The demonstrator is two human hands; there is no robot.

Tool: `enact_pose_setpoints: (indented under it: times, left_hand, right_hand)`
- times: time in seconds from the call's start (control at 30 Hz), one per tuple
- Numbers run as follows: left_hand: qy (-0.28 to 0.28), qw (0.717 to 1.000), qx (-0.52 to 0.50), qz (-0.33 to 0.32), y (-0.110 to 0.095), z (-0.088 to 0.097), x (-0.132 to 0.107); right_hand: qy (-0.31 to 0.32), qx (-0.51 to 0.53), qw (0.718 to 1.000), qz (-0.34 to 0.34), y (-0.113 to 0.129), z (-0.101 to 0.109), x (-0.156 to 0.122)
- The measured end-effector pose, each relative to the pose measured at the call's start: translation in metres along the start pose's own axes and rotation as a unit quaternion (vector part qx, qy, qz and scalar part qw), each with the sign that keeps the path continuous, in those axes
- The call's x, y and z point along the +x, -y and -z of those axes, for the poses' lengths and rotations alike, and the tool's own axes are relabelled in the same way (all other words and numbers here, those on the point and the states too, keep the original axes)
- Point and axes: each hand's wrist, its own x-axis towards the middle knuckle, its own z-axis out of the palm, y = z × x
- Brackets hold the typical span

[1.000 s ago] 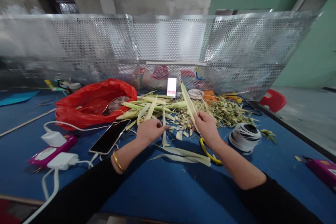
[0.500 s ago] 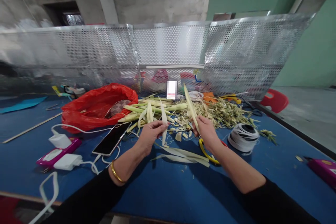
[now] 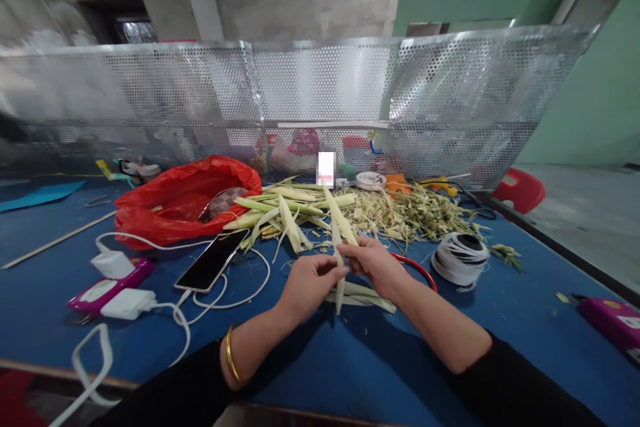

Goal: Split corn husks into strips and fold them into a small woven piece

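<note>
Between the thumb and fingers of my left hand (image 3: 313, 283) is a narrow pale corn husk strip (image 3: 339, 297), its lower end hanging over the table. My right hand (image 3: 375, 263) is closed on a yellowish folded corn husk (image 3: 340, 212) that points up and away. Both hands are close together, and the two husk pieces cross or nearly touch at the fingertips. Below them, several flat husk strips (image 3: 367, 297) lie on the blue table. A red scissor handle (image 3: 417, 268) shows beside my right wrist; whether that hand touches it I cannot tell.
Behind my hands lie a pile of husks (image 3: 270, 203) and dried scraps (image 3: 430, 210). A red plastic bag (image 3: 150, 207), phone (image 3: 213, 263) and white cables are left; a white twine spool (image 3: 460, 259) is right. A perforated metal screen (image 3: 320, 80) spans the back.
My left hand has moved right and nearer me with its strip. My right hand has come left and lower, bringing the yellowish husk to the strip. The yellow scissor handle is now hidden.
</note>
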Motion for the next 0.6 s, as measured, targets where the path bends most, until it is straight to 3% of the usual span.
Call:
enact_pose_setpoints:
  times: [0.1,0.13,0.23,0.27,0.3,0.4,0.6]
  left_hand:
    - [-0.118,0.988,0.083,-0.059,-0.002,0.01,0.01]
    - [-0.118,0.986,0.09,-0.071,-0.002,0.013,0.014]
    - [0.032,0.996,0.064,-0.061,-0.002,0.018,0.028]
    - [0.058,0.995,0.061,-0.059,-0.001,0.019,0.032]
    - [0.048,0.995,0.061,-0.06,0.001,0.022,0.037]
    - [-0.093,0.993,0.048,-0.06,0.007,0.036,0.054]
    - [-0.282,0.959,-0.022,-0.027,0.019,0.092,0.094]
  right_hand:
    - [-0.003,-0.003,1.0,0.003,0.004,0.003,0.001]
    - [0.002,-0.005,1.0,0.002,0.005,0.003,0.001]
    - [0.014,-0.015,1.0,-0.003,0.009,0.004,0.0]
    - [0.015,-0.019,1.0,-0.004,0.01,0.005,0.0]
    - [0.014,-0.021,1.0,-0.006,0.011,0.006,0.0]
    - [0.004,-0.022,1.0,-0.01,0.014,0.012,0.0]
    - [-0.023,0.015,1.0,0.011,0.029,0.027,0.0]
